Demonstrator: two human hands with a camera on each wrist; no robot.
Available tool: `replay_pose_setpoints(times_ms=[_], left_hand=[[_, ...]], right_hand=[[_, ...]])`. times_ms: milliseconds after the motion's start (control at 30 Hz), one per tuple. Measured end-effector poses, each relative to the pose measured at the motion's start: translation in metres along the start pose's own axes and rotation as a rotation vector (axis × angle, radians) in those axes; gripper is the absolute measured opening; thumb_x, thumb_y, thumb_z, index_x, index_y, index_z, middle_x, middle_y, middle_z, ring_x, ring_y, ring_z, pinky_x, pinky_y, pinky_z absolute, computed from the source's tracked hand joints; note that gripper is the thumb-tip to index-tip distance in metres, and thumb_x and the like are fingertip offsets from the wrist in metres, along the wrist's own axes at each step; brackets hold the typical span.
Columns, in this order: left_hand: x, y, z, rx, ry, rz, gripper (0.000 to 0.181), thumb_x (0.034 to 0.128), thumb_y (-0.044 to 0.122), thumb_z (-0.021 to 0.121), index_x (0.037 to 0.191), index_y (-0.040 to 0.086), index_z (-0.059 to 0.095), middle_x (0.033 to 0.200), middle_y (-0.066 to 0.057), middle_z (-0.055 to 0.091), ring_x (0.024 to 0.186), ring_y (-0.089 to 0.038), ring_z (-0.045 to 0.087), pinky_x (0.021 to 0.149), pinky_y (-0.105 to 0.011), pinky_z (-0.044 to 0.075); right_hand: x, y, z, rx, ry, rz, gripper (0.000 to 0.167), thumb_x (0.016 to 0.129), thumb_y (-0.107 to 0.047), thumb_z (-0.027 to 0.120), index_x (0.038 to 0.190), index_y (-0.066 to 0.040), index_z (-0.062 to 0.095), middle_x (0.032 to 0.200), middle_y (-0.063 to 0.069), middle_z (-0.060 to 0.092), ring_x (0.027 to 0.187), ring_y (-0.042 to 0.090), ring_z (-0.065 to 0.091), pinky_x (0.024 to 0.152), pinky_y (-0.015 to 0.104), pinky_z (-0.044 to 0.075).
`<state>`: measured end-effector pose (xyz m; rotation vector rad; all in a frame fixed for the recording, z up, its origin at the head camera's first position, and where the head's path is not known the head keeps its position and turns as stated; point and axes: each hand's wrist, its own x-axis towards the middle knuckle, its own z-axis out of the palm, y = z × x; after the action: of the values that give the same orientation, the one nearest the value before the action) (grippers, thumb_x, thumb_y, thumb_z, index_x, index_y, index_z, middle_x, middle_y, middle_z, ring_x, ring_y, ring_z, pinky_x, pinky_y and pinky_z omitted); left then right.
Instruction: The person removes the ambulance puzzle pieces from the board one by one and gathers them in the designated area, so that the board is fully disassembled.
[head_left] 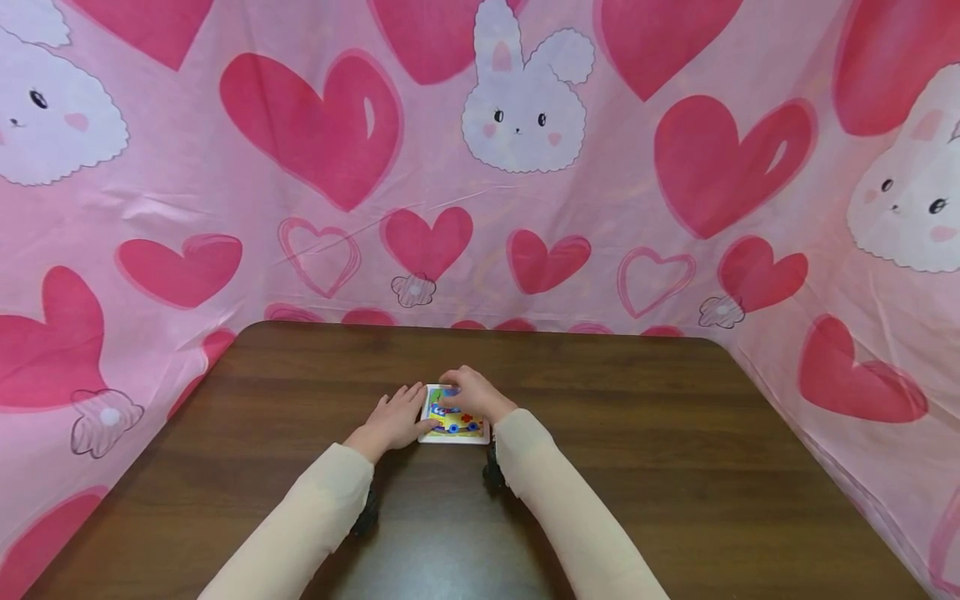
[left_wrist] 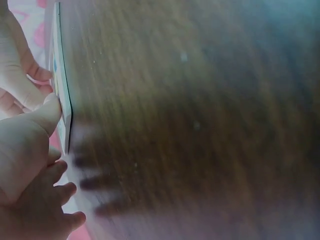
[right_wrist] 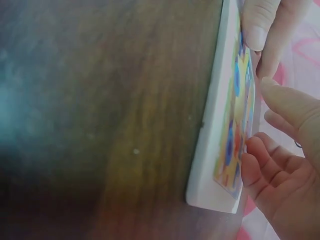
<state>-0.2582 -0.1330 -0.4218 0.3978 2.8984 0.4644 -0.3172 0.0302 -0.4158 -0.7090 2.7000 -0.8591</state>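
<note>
A flat board with a white frame and a colourful cartoon picture (head_left: 465, 422), apparently a children's puzzle, lies on the table. My left hand (head_left: 392, 423) is at its left side with the fingers spread on the tabletop. Its thumb (left_wrist: 49, 112) rests on the board's near left edge. From the right, my right hand (head_left: 477, 395) reaches over the upper part of the picture. In the right wrist view its fingers (right_wrist: 253, 172) bend loosely against the picture's far side, with the thumb apart from them. Whether a loose piece lies under those fingertips is hidden.
The brown wooden table (head_left: 637, 467) extends around the board on all sides. A pink cloth (head_left: 442, 167) with hearts and rabbits hangs behind the table and along both sides. Dark wrist devices (head_left: 492, 471) sit under the cream sleeves.
</note>
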Motion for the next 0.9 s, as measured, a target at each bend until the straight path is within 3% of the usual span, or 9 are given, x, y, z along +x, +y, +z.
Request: replay_pose_setpoints(times_ms=[467, 900], left_hand=[[-0.0005, -0.0031, -0.0002, 0.051, -0.023, 0.022, 0.07, 0.0911, 0.043, 0.052, 0.141, -0.001, 0.031, 0.146, -0.019, 0.026, 0.133, -0.039, 0.02, 0.102, -0.058, 0.013], [0.0003, 0.0006, -0.0047, 0.084, -0.051, 0.022, 0.07, 0.0916, 0.044, 0.05, 0.141, 0.0, 0.03, 0.146, -0.017, 0.027, 0.133, -0.037, 0.02, 0.102, -0.058, 0.012]], right_hand=[[0.0005, 0.0011, 0.0078, -0.04, 0.025, -0.02, 0.029, 0.083, -0.02, 0.07, 0.108, -0.007, 0.064, 0.097, 0.005, 0.048, 0.085, 0.017, 0.048, 0.082, 0.031, 0.043], [0.0051, -0.0001, 0.0104, -0.123, 0.034, 0.004, 0.029, 0.084, -0.021, 0.069, 0.111, -0.01, 0.066, 0.093, 0.002, 0.048, 0.079, 0.014, 0.047, 0.076, 0.029, 0.043]])
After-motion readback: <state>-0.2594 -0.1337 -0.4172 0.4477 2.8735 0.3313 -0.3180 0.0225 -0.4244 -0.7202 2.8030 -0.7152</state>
